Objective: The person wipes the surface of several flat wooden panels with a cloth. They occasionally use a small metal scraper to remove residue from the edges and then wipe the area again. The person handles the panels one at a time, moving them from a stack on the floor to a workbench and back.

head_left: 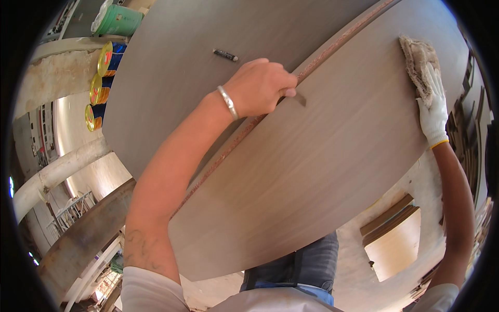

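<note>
My left hand, bare with a silver bangle at the wrist, is closed on a small thin blade. Its tip shows below my fingers, over the near panel; the rest is hidden in my grip. That panel is large, smooth and grey-brown, with a rough reddish edge running beneath my left hand. My right hand, in a white knitted glove with a yellow cuff, holds a shaggy beige rag against the panel's far right part, its fingers stretched along the cloth.
A second grey panel lies beyond the edge, with a short black stick-like object on it. Several blue and yellow cans and a green bucket stand at the far left. Stacked boards rest at lower right.
</note>
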